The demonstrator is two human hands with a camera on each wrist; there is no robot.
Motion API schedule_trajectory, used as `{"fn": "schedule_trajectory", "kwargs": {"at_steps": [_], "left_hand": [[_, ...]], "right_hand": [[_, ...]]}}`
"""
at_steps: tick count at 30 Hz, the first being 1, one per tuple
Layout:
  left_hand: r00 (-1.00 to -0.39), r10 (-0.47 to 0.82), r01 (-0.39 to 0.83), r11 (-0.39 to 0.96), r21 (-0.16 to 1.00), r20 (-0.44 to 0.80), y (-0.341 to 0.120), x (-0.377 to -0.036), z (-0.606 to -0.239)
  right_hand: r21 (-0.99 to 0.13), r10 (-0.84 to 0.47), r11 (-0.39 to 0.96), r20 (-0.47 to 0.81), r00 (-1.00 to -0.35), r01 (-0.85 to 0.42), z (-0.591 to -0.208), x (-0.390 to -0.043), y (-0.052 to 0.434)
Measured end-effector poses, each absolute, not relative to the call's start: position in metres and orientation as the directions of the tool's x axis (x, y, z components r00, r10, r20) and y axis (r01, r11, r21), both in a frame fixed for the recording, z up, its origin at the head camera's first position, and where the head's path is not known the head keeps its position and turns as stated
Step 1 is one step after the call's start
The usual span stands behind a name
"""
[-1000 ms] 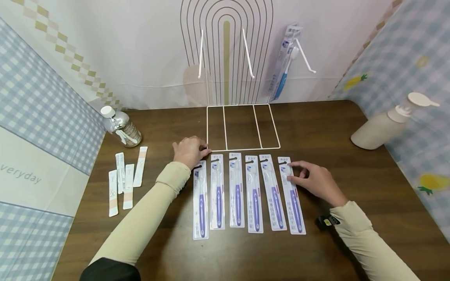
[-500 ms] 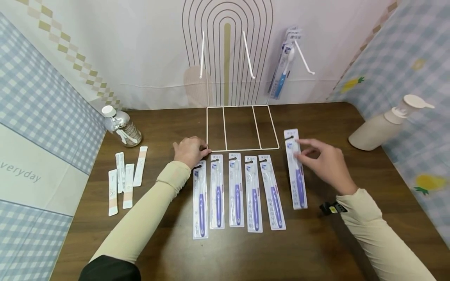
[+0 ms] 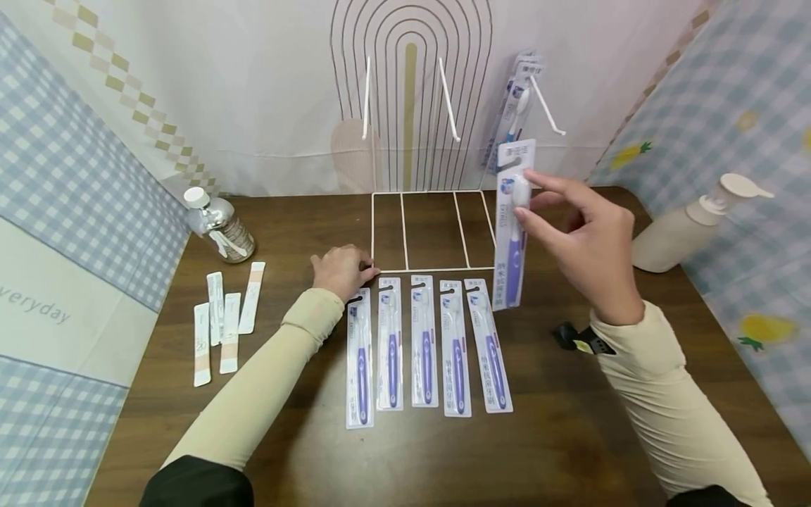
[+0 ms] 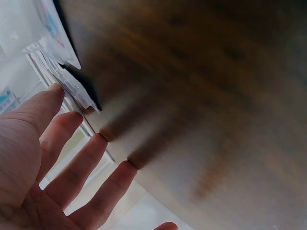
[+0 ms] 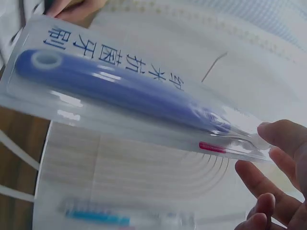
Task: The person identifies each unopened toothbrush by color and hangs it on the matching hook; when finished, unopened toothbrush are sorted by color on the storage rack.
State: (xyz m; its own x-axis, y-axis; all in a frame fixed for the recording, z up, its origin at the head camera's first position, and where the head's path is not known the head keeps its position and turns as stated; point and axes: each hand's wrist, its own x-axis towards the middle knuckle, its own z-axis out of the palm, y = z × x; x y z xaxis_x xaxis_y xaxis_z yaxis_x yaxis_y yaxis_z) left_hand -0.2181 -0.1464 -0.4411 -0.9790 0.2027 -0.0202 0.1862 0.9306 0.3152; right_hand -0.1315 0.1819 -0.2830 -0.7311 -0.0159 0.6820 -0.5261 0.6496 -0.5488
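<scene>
My right hand (image 3: 529, 201) pinches a packaged purple toothbrush (image 3: 512, 232) near its top and holds it upright in the air, just below the white wire rack's right hook (image 3: 546, 105). A pack with a blue toothbrush (image 3: 507, 116) hangs on that hook. In the right wrist view the held pack (image 5: 120, 96) fills the frame, with my fingertips (image 5: 283, 139) at its head end. Several more purple toothbrush packs (image 3: 426, 345) lie in a row on the brown table (image 3: 570, 436). My left hand (image 3: 342, 271) rests on the table at the front left corner of the rack's base (image 3: 405, 232), with straight fingers (image 4: 72, 167).
A clear bottle (image 3: 218, 225) lies at the back left, with several sachets (image 3: 224, 327) in front of it. A cream pump bottle (image 3: 687, 225) stands at the right edge. Fabric walls close in on the left, back and right. The rack's left and middle hooks (image 3: 365, 98) are bare.
My right hand picked the rightmost pack off the table and raised it up and back toward the rack's right hook. The left hand stayed put.
</scene>
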Motion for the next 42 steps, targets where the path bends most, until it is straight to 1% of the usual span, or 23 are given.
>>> {"fn": "schedule_trajectory", "kwargs": {"at_steps": [5,14,21,25,32,38,42], "left_hand": [[-0.979,0.202,0.183,0.931,0.316,-0.028,-0.147,-0.219,-0.441],[-0.979,0.203,0.19,0.936,0.297,-0.012,-0.147,-0.222,-0.443],[-0.98,0.197,0.183,0.939,0.291,-0.019,-0.145,-0.222,-0.44],[-0.979,0.201,0.186,0.939,0.29,-0.021,-0.145,-0.222,-0.44],[-0.982,0.186,0.176,0.941,0.29,-0.01,-0.148,-0.221,-0.442],[-0.984,0.18,0.169,0.942,0.288,-0.012,-0.148,-0.221,-0.444],[-0.983,0.18,0.167,0.945,0.283,-0.019,-0.146,-0.222,-0.445]], "right_hand": [[-0.547,-0.034,0.617,0.699,-0.714,-0.566,-0.283,-0.144,0.16],[-0.597,0.006,0.552,0.701,-0.713,-0.582,-0.294,-0.179,0.144],[-0.642,0.02,0.519,0.669,-0.743,-0.564,-0.303,-0.202,0.132],[-0.652,0.051,0.523,0.667,-0.744,-0.549,-0.31,-0.223,0.124],[-0.702,0.166,0.538,0.631,-0.758,-0.467,-0.318,-0.279,0.105],[-0.715,0.188,0.586,0.578,-0.794,-0.381,-0.312,-0.323,0.099],[-0.711,0.21,0.636,0.533,-0.82,-0.3,-0.309,-0.342,0.098]]}}
